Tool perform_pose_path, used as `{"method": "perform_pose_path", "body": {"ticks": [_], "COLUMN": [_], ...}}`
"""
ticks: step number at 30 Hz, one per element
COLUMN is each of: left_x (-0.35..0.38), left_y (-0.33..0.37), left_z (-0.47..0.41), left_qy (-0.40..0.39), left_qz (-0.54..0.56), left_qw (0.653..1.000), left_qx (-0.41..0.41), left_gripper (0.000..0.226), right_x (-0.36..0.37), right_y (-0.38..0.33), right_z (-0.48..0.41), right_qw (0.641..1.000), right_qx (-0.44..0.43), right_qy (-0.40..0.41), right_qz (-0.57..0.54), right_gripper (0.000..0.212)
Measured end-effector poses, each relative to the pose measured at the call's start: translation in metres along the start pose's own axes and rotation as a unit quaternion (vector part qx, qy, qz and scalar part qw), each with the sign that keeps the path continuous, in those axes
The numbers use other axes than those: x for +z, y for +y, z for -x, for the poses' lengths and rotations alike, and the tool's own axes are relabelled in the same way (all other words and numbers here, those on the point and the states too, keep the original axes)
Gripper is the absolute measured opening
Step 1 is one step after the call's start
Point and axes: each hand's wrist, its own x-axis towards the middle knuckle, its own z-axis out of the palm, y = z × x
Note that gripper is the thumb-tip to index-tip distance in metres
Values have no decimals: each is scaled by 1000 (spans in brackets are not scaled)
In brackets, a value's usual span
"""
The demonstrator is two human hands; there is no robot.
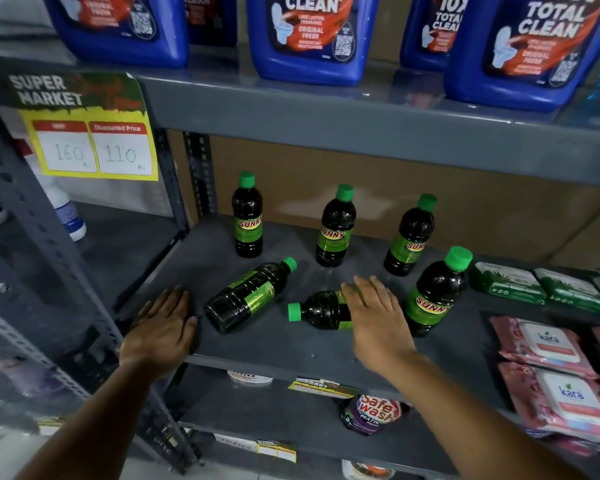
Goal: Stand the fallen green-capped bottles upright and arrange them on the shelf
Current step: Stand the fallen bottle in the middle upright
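On the grey metal shelf (257,344), the left hand (160,327) lay flat, its grip released. Two dark green-capped Sunny bottles lay fallen: one (246,296) aslant, one (321,310) under the right hand's (378,320) spread, unclenched fingers. Four (247,216) stood upright. Blue toilet-cleaner jugs (312,36) lined the shelf above.

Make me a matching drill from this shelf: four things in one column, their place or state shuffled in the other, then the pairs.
1. left fallen bottle
2. back-left Sunny bottle
3. right hand
4. blue toilet cleaner jugs

A. shelf above
B. over a lying bottle
C. upright near the post
D. on its side, cap pointing up-right

Pairs: 1-D, 2-C, 3-B, 4-A
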Motion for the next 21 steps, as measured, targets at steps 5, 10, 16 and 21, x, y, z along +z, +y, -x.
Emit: {"method": "perform_pose_path", "body": {"ticks": [5, 10, 16, 21], "left_x": [1, 1, 4, 3], "left_y": [0, -1, -3, -1], "left_z": [-1, 0, -1, 0], "left_qy": [-6, -2, -3, 8], "left_qz": [1, 7, 11, 8], "left_qw": [1000, 1000, 1000, 1000], "left_qx": [0, 4, 0, -3], "left_gripper": [75, 75, 73, 73], "right_x": [6, 9, 16, 35], "right_y": [7, 4, -15, -21], "right_z": [-23, -26, -34, -29], "right_qw": [995, 998, 911, 859], "right_qx": [-1, 15, 110, 148], "right_qy": [-93, -4, 89, 123], "right_qz": [28, -60, -387, -475], "right_gripper": [83, 74, 66, 57]}}
